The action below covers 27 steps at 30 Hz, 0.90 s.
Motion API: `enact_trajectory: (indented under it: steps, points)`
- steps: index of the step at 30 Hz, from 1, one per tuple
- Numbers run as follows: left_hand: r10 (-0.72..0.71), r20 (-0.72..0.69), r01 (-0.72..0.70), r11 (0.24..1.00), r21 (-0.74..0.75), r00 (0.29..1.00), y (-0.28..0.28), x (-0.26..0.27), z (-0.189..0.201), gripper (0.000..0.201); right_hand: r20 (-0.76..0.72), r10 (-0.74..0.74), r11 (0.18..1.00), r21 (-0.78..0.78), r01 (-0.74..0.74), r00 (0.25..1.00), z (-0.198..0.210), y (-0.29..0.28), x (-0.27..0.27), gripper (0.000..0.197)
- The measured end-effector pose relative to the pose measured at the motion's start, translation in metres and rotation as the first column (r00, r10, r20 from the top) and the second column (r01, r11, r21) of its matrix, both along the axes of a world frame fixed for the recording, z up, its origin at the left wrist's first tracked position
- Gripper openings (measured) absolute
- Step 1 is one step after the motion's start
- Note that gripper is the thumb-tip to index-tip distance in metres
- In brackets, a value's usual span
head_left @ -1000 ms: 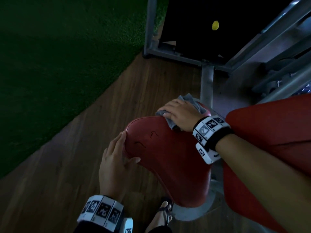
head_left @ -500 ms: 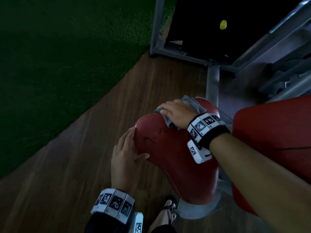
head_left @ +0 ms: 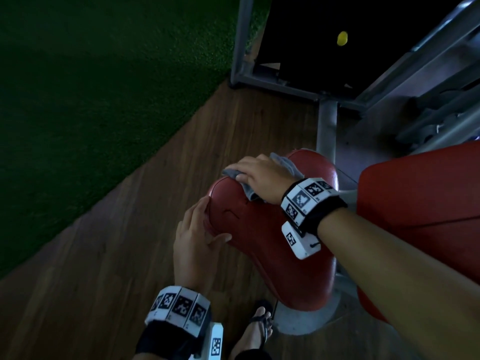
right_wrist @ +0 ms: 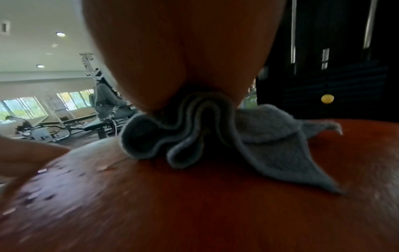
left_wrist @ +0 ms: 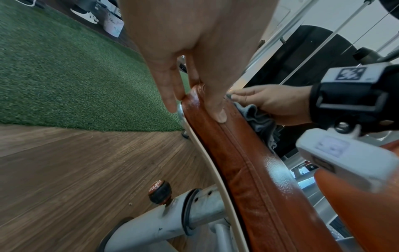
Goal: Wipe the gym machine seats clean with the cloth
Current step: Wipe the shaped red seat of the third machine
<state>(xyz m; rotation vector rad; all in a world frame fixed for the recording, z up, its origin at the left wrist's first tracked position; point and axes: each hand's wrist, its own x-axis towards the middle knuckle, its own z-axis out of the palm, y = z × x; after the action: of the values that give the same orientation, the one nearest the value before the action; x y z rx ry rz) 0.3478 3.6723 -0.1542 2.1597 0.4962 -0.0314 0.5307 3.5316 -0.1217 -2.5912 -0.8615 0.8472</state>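
Grey cloth [head_left: 287,163] bunched under right hand [head_left: 262,178] on cracked red seat [head_left: 272,250].

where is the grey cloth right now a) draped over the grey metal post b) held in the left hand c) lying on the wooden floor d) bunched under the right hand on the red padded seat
d: the right hand presses the bunched grey cloth onto the red padded seat, while the left hand rests on the seat's edge.

"Where's the cloth [head_left: 284,163]?"
"On the far end of the seat [head_left: 272,242], under the right hand [head_left: 262,175]. The left hand [head_left: 196,245] rests on its left edge."
"And beyond?"
"Machine frame [head_left: 283,85] behind, turf [head_left: 91,87] off left."
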Motion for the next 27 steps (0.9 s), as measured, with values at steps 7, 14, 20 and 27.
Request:
enact_trajectory:
  steps: [7,14,20,27]
  points:
    - [-0.003,0.021,0.003,1.0,0.021,1.0,-0.001,0.0,0.007,0.086,0.347,-0.176,0.984,0.091,0.154,0.921,-0.013,-0.055,-0.047,0.042]
    - [0.005,0.007,-0.005,0.999,0.032,1.0,-0.001,0.001,0.013,0.086,0.462,-0.327,0.94,0.068,0.335,0.824,-0.017,-0.062,-0.146,0.05]
    - [-0.01,0.017,0.009,0.998,0.062,1.0,0.0,0.002,0.01,0.086,0.418,-0.402,0.906,0.054,0.419,0.815,-0.012,-0.022,-0.119,0.047]
    - [-0.04,0.012,0.039,0.997,0.071,0.999,0.0,0.002,0.012,0.086,0.397,-0.268,0.952,-0.033,0.306,0.878,-0.016,-0.046,-0.168,0.075]
